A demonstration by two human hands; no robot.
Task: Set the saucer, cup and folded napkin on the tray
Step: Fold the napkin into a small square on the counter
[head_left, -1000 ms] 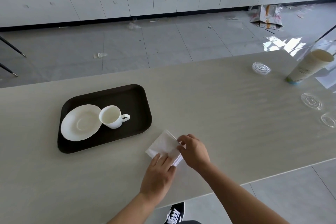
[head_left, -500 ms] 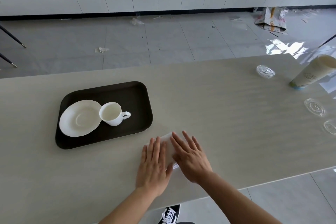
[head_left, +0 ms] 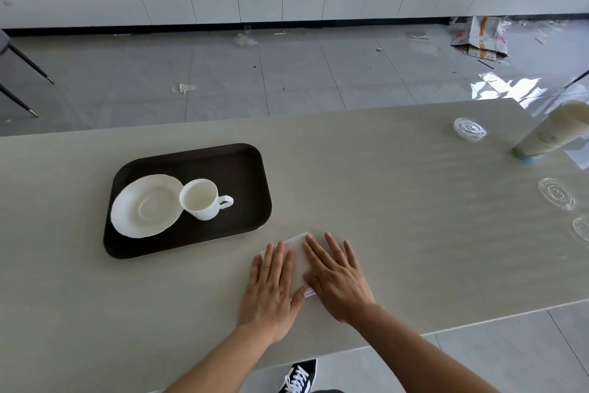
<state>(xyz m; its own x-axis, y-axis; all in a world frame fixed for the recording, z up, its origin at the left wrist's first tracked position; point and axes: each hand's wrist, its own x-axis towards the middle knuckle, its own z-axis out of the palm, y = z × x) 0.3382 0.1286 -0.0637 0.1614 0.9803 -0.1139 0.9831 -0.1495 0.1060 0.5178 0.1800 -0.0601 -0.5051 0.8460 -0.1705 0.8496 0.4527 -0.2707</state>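
A dark brown tray (head_left: 245, 169) lies on the pale table at the left. On it rest a white saucer (head_left: 146, 206) and, touching its right rim, an upright white cup (head_left: 200, 203) with its handle pointing right. A white folded napkin (head_left: 298, 260) lies on the table just off the tray's near right corner. My left hand (head_left: 271, 287) and my right hand (head_left: 338, 278) press flat on the napkin, fingers spread, covering most of it. Neither hand grips anything.
At the table's right end stand a tall paper cup stack (head_left: 551, 132) and three clear plastic lids (head_left: 470, 128) (head_left: 556, 193) (head_left: 581, 228). The table's near edge runs just behind my wrists. A chair's legs (head_left: 22, 80) and litter lie on the floor beyond.
A second ago my fingers were folding the napkin's edge. Both hands have since flattened onto it, palms down, and stay there.
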